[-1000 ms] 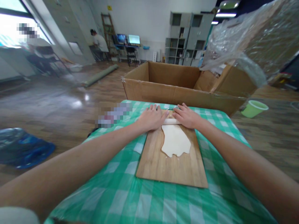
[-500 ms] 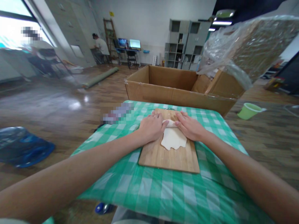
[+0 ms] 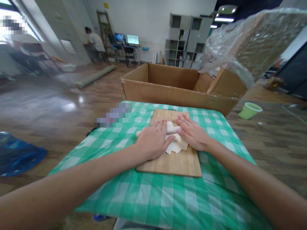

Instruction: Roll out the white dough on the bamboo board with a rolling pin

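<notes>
A thin sheet of white dough (image 3: 177, 146) with a ragged near edge lies on a wooden cutting board (image 3: 168, 167). Across the dough runs a pale rolling pin (image 3: 173, 129), its left end poking out past the left hand. My left hand (image 3: 154, 139) rests flat over the pin's left part, fingers stretched forward and thumb toward the middle. Over the right part lies my right hand (image 3: 193, 131), also flat with fingers extended. Between the hands, dough shows on both the far and near sides of the pin. Both palms hide most of the pin.
A green-and-white checked cloth (image 3: 153, 195) covers the table. A blurred-out item (image 3: 115, 115) lies at its left edge. Behind stands a large open cardboard box (image 3: 168, 92) with plastic-wrapped cardboard on its right. A green bucket (image 3: 250, 111) is on the floor; people sit at the far left.
Both hands and the rolling pin have come nearer to me over the dough, so dough now shows beyond the pin. The whole view has shifted slightly.
</notes>
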The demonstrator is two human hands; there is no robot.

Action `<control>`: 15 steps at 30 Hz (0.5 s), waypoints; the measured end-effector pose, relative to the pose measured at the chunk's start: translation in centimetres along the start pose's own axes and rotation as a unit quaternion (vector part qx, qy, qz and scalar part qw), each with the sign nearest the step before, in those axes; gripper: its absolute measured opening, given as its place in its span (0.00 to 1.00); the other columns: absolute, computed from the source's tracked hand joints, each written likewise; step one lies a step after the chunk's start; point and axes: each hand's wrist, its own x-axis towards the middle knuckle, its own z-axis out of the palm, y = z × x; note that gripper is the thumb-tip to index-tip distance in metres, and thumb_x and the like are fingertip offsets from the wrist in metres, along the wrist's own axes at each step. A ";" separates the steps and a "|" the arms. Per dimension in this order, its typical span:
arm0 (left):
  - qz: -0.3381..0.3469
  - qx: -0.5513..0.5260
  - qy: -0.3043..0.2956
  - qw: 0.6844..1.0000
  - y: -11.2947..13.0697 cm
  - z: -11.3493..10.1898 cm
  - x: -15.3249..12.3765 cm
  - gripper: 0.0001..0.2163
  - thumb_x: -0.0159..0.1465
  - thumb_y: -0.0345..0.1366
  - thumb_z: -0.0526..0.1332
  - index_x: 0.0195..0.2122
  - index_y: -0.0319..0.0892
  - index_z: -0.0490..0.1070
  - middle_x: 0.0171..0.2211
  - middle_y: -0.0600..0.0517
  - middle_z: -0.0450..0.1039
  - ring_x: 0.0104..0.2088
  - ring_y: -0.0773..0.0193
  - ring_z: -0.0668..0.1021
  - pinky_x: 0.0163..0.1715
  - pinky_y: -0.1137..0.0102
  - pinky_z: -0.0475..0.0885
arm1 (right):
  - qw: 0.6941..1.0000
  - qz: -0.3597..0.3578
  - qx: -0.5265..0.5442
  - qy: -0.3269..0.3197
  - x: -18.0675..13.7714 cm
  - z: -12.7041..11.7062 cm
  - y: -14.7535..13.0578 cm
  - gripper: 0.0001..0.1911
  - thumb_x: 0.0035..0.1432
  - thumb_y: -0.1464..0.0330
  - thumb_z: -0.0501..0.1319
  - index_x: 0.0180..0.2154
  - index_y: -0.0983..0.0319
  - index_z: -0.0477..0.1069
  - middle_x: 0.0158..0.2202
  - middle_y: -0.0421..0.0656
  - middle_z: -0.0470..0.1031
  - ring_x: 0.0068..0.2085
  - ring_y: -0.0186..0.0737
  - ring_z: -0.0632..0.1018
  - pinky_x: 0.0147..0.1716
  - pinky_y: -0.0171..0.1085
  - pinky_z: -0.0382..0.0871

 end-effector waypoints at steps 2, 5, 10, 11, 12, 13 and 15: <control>0.010 -0.003 -0.007 1.000 0.3 -0.2 0.2 0.38 0.76 0.58 0.39 0.73 0.29 0.55 0.72 0.35 0.61 0.71 0.46 0.67 0.65 0.55 0.67 | 1.000 0.001 0.023 0.001 1.0 0.2 0.6 0.42 0.74 0.44 0.35 0.75 0.62 0.55 0.77 0.48 0.52 0.78 0.52 0.46 0.75 0.58 0.43; 0.010 -0.006 -0.024 1.000 0.3 -0.6 0.7 0.38 0.76 0.57 0.39 0.73 0.30 0.55 0.73 0.35 0.59 0.71 0.46 0.67 0.65 0.55 0.67 | 0.999 0.016 0.041 -0.016 2.3 0.2 1.1 0.44 0.74 0.43 0.33 0.75 0.63 0.54 0.77 0.48 0.50 0.78 0.52 0.45 0.76 0.58 0.40; 0.008 0.001 -0.046 0.999 -1.2 -0.7 2.4 0.36 0.77 0.55 0.38 0.72 0.31 0.59 0.71 0.33 0.63 0.70 0.45 0.69 0.64 0.53 0.68 | 0.998 0.038 0.009 -0.041 4.8 0.1 1.4 0.48 0.72 0.42 0.30 0.74 0.68 0.56 0.77 0.51 0.51 0.77 0.55 0.47 0.75 0.56 0.41; 0.008 0.006 -0.045 0.999 -1.6 -0.5 2.8 0.35 0.77 0.55 0.38 0.71 0.30 0.59 0.70 0.33 0.64 0.69 0.45 0.69 0.65 0.53 0.67 | 0.998 0.039 -0.003 -0.041 5.3 0.2 1.6 0.48 0.72 0.42 0.29 0.74 0.68 0.57 0.77 0.51 0.52 0.77 0.56 0.48 0.75 0.56 0.42; 0.008 0.011 -0.041 0.999 -2.0 -0.4 3.1 0.35 0.77 0.55 0.38 0.71 0.30 0.59 0.70 0.32 0.64 0.70 0.45 0.69 0.66 0.53 0.66 | 0.998 0.040 -0.014 -0.039 5.9 0.4 1.8 0.48 0.72 0.43 0.29 0.74 0.67 0.57 0.76 0.50 0.52 0.77 0.57 0.48 0.75 0.56 0.42; 0.007 0.015 -0.036 0.999 -2.4 -0.2 3.5 0.36 0.77 0.55 0.38 0.71 0.29 0.58 0.70 0.31 0.64 0.70 0.44 0.68 0.67 0.53 0.64 | 0.998 0.039 -0.023 -0.036 6.4 0.6 2.0 0.47 0.72 0.43 0.29 0.73 0.66 0.58 0.76 0.49 0.53 0.77 0.57 0.48 0.75 0.57 0.43; 0.004 0.020 -0.032 0.999 -3.1 0.2 4.1 0.38 0.77 0.56 0.37 0.72 0.27 0.57 0.70 0.30 0.63 0.71 0.44 0.66 0.68 0.53 0.61 | 0.998 0.030 -0.038 -0.030 7.5 1.1 2.6 0.46 0.73 0.43 0.29 0.73 0.63 0.60 0.76 0.47 0.55 0.77 0.57 0.48 0.74 0.58 0.44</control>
